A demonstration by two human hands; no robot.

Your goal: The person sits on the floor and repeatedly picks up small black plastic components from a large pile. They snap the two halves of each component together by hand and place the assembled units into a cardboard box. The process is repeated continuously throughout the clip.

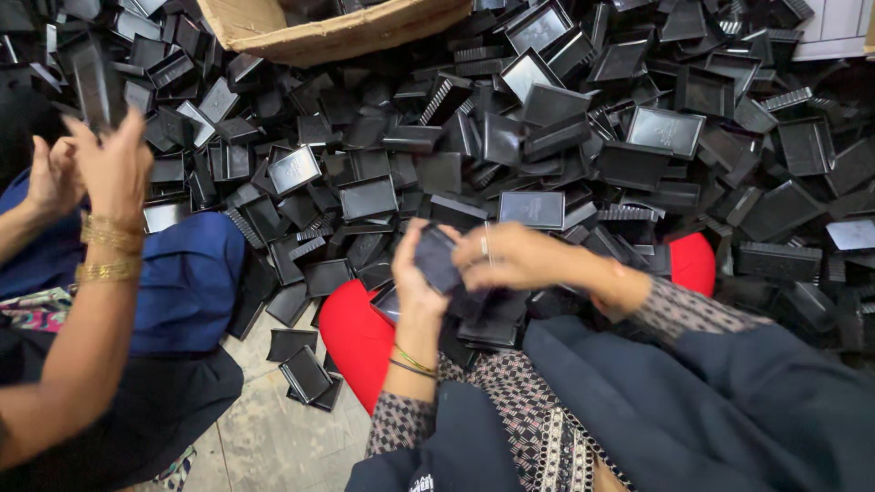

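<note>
The left hand (416, 273) is closed around a small dark rectangular plastic tray (437, 260), gripping it from the left edge and holding it upright just above the lap. The right hand (510, 257), with a ring on one finger, meets it from the other side, its fingers curled over the tray's top right edge, so both hands hold the same piece between them. Thin bangles sit on the left wrist, and both sleeves are patterned fabric under a dark blue cloth. Beneath the hands lies a red rounded plastic basin (355, 337), partly filled with more black trays. Beyond it spreads a large heap of black rectangular plastic trays and ridged lids (565, 137), covering the floor up to a brown cardboard box (319, 36) at the top. On the left, another person's hands (91, 173), with gold bangles, are raised and hold a black piece; a few loose trays lie on the bare stone floor (264, 428) near them
</note>
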